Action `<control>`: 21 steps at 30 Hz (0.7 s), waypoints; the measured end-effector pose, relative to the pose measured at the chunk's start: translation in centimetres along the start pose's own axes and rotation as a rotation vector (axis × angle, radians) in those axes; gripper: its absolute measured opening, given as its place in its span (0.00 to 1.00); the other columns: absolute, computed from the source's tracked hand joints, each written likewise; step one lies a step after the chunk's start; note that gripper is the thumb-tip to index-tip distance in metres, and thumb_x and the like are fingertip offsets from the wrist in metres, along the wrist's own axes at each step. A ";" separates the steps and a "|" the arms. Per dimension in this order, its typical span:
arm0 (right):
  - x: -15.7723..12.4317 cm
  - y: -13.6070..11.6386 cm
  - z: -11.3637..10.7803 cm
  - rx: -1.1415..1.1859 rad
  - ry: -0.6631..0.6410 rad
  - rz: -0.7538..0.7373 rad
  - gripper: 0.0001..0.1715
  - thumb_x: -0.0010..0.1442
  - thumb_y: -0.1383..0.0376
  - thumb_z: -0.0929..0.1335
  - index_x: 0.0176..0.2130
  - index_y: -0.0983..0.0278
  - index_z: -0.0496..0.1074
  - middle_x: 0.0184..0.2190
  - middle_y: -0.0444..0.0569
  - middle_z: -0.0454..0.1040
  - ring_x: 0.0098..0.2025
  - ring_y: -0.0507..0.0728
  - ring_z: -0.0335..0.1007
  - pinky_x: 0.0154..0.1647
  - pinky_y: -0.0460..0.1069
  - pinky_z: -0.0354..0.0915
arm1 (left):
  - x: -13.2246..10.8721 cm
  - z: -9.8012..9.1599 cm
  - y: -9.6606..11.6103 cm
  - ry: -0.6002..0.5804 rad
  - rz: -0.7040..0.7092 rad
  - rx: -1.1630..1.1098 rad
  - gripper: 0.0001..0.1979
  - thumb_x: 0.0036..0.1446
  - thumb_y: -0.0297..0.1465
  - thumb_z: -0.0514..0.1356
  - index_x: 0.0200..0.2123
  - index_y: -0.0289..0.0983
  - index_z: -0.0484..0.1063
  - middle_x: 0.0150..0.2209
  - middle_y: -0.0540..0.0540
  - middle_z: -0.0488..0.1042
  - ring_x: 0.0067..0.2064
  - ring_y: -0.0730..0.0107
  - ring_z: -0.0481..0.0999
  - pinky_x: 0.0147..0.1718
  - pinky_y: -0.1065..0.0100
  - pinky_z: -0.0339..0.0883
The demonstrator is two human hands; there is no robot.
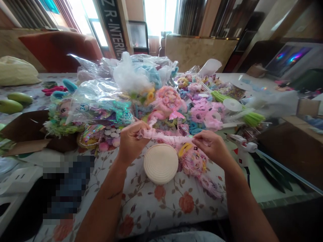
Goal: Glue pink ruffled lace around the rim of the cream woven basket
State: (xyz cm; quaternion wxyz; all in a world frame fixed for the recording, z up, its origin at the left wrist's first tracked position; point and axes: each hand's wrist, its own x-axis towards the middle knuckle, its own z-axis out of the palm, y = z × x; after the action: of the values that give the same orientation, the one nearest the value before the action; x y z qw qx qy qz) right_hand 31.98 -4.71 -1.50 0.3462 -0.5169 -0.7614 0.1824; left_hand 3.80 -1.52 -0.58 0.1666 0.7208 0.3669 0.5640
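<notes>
A strip of pale pink ruffled ribbon (171,138) is stretched level between my two hands. My left hand (133,139) is closed on its left end, where some of the gathered ribbon bunches over the fingers. With thumb and fingers pinched, my right hand (210,144) grips the other end. Just below the ribbon, a round cream woven-rope base (160,163) rests on the floral tablecloth (141,208). Beside it, under my right hand, lies a pink-haired doll (194,161) with a yellow hair piece. Another pink mermaid doll (170,101) sits behind the ribbon.
A glue gun (243,148) stands at the right. Plastic bags (101,97), white stuffing (131,74), pink fuzzy pieces (205,111) and green stems (252,117) pile up at the back. Cardboard boxes (25,131) flank the left side, near a green-trimmed doll (63,116).
</notes>
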 end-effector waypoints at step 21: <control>-0.2 -3.6 0.0 0.460 -0.802 -0.327 0.12 0.67 0.60 0.67 0.39 0.64 0.78 0.34 0.50 0.80 0.37 0.56 0.76 0.39 0.48 0.67 | 0.0 -0.5 -2.3 0.164 -0.292 0.310 0.07 0.60 0.36 0.59 0.35 0.39 0.72 0.30 0.49 0.78 0.32 0.67 0.76 0.34 0.67 0.66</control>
State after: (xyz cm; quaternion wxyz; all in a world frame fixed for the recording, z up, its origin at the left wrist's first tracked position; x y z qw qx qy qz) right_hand 29.70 -6.33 0.71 0.1551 -0.1899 -0.8459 0.4736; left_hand 2.55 0.00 -1.94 0.1035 0.6286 0.5620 0.5275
